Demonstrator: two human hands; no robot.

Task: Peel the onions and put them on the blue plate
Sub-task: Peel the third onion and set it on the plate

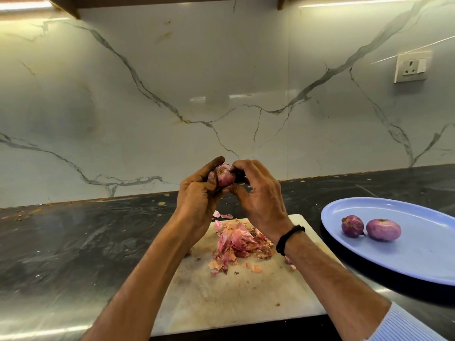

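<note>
The dark marbled bench [73,242] carries a white cutting board [221,299] near its front edge and, just to the right of it, the blue plate [418,262]. A few pink peel scraps [222,215] lie behind the board.

Open surface [61,242] stretches left of the board [221,299]. A heap of peels [240,244] fills the board's far middle; its near half lies bare. The plate [418,267] sits just right of the board, two onions [352,226] on its left part, the rest free. The wall [221,94] closes the back
</note>
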